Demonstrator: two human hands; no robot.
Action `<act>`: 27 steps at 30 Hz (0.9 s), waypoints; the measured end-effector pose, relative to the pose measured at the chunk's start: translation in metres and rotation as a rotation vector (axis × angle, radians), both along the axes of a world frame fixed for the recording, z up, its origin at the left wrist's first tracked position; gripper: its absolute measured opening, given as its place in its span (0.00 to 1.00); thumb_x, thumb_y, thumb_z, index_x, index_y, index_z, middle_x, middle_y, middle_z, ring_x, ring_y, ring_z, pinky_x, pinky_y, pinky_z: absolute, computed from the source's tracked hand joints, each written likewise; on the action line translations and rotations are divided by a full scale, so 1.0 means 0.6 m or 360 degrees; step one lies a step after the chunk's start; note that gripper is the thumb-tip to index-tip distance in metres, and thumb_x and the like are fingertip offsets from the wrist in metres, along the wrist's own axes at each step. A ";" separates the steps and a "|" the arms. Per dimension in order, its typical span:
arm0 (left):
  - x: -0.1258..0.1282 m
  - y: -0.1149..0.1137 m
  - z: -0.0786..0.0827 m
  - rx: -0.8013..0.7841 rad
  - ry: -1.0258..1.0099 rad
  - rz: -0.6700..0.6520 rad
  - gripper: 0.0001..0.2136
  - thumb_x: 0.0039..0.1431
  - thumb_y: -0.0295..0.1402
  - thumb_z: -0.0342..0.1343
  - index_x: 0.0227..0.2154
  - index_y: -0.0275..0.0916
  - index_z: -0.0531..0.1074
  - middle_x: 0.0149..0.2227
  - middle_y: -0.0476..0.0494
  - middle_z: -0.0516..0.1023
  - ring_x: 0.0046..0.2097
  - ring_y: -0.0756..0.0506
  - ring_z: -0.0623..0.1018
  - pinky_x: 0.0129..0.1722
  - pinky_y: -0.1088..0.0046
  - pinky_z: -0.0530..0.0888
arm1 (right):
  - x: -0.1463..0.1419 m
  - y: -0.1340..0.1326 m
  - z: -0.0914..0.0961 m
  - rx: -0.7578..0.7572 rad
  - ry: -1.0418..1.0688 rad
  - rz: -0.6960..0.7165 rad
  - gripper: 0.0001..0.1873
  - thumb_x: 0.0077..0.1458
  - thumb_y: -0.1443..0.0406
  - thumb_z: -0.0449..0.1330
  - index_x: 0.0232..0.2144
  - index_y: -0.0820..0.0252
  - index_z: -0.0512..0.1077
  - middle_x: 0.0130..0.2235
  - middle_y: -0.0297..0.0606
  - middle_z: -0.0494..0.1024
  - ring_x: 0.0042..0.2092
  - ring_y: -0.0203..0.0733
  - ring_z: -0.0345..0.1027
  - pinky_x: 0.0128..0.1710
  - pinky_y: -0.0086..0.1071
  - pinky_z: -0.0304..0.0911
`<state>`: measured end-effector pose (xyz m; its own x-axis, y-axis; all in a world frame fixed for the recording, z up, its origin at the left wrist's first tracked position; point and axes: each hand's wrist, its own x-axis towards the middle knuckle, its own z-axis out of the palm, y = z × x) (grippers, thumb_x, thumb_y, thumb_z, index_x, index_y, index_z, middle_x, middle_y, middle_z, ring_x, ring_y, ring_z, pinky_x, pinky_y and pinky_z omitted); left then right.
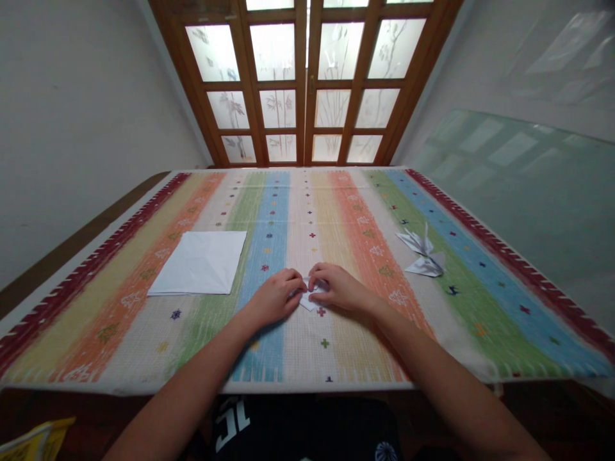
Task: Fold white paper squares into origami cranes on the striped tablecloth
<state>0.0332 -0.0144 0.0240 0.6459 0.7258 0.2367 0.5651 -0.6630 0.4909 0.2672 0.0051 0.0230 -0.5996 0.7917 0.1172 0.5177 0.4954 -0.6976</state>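
A small folded piece of white paper [307,304] lies at the front middle of the table, partly covered by my fingers. My left hand [281,294] pinches its left side, thumb and fingertips together. From the other side my right hand [339,287] grips it with curled fingers and thumb. The two hands nearly meet over the paper, so its upper folds are mostly hidden. Off to the left rests a stack of flat white square sheets [199,264]. Folded white paper cranes [425,253] stand to the right, with pointed wings and necks.
A striped, patterned tablecloth [259,320] covers the table. Beyond its far edge are wooden doors [305,96] with frosted panes. A pale glass-like panel [519,186] leans along the right wall. Something yellow [38,442] shows at the bottom left.
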 end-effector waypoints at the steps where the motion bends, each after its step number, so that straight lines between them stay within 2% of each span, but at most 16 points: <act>1: -0.001 0.000 0.000 0.0016 -0.0024 0.0008 0.07 0.66 0.25 0.57 0.41 0.39 0.80 0.47 0.39 0.79 0.49 0.41 0.79 0.54 0.60 0.76 | 0.001 -0.001 0.001 0.0000 0.0007 0.0008 0.07 0.53 0.70 0.73 0.34 0.57 0.81 0.43 0.39 0.79 0.44 0.43 0.73 0.48 0.35 0.65; 4: -0.004 0.001 0.002 0.0051 -0.0084 0.0065 0.05 0.66 0.27 0.59 0.38 0.40 0.80 0.53 0.37 0.77 0.55 0.39 0.78 0.58 0.57 0.75 | 0.000 -0.004 0.006 0.0020 0.0056 0.0055 0.07 0.54 0.71 0.72 0.34 0.56 0.80 0.43 0.37 0.77 0.44 0.42 0.73 0.47 0.35 0.66; 6: -0.006 0.002 0.003 0.0017 -0.0113 0.0102 0.04 0.65 0.26 0.59 0.39 0.40 0.79 0.54 0.37 0.77 0.55 0.39 0.78 0.57 0.58 0.75 | -0.002 -0.007 0.009 0.0047 0.0091 0.0089 0.09 0.54 0.73 0.70 0.35 0.57 0.78 0.42 0.36 0.76 0.43 0.41 0.72 0.45 0.33 0.66; 10: -0.010 0.004 0.006 -0.0126 -0.0146 0.0155 0.05 0.63 0.25 0.59 0.40 0.40 0.75 0.42 0.44 0.80 0.43 0.43 0.79 0.46 0.66 0.75 | -0.006 -0.011 0.010 0.0081 0.0165 0.0098 0.10 0.55 0.74 0.68 0.35 0.56 0.73 0.43 0.36 0.75 0.43 0.41 0.71 0.44 0.33 0.67; 12: -0.012 0.004 0.008 -0.0160 -0.0151 0.0161 0.05 0.62 0.25 0.61 0.39 0.40 0.74 0.40 0.45 0.80 0.40 0.44 0.78 0.43 0.68 0.73 | -0.004 -0.011 0.010 0.0075 0.0191 0.0103 0.10 0.55 0.74 0.68 0.33 0.56 0.72 0.44 0.37 0.75 0.45 0.42 0.71 0.46 0.34 0.68; 15: -0.013 0.005 0.009 -0.0213 -0.0122 0.0141 0.03 0.61 0.27 0.63 0.35 0.39 0.75 0.37 0.47 0.80 0.37 0.45 0.76 0.39 0.70 0.71 | 0.000 -0.010 0.010 0.0038 0.0205 0.0131 0.11 0.54 0.72 0.71 0.33 0.56 0.72 0.47 0.38 0.76 0.47 0.44 0.73 0.47 0.35 0.69; 19: -0.011 0.006 0.010 -0.0302 -0.0108 0.0140 0.05 0.60 0.27 0.63 0.30 0.38 0.74 0.30 0.50 0.76 0.32 0.48 0.73 0.35 0.72 0.67 | 0.004 -0.010 0.013 0.0002 0.0252 0.0173 0.15 0.50 0.68 0.76 0.33 0.56 0.73 0.49 0.39 0.77 0.50 0.45 0.73 0.50 0.36 0.69; 24: -0.010 0.005 0.013 -0.0378 -0.0169 0.0128 0.05 0.60 0.31 0.66 0.31 0.38 0.76 0.27 0.53 0.74 0.29 0.50 0.70 0.33 0.73 0.64 | 0.005 -0.009 0.018 -0.0079 0.0271 0.0126 0.13 0.50 0.75 0.71 0.29 0.57 0.72 0.48 0.39 0.78 0.48 0.43 0.73 0.48 0.35 0.68; 27: -0.010 0.004 0.014 -0.0369 -0.0225 0.0125 0.06 0.61 0.33 0.66 0.31 0.38 0.77 0.28 0.52 0.75 0.29 0.49 0.70 0.33 0.73 0.65 | 0.005 -0.009 0.022 -0.0074 0.0271 0.0101 0.14 0.49 0.75 0.71 0.28 0.57 0.70 0.47 0.39 0.79 0.47 0.43 0.73 0.47 0.35 0.67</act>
<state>0.0270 -0.0118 0.0327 0.5580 0.8176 0.1423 0.5253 -0.4807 0.7022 0.2704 0.0000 0.0362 -0.6232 0.7598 0.1853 0.3590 0.4884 -0.7953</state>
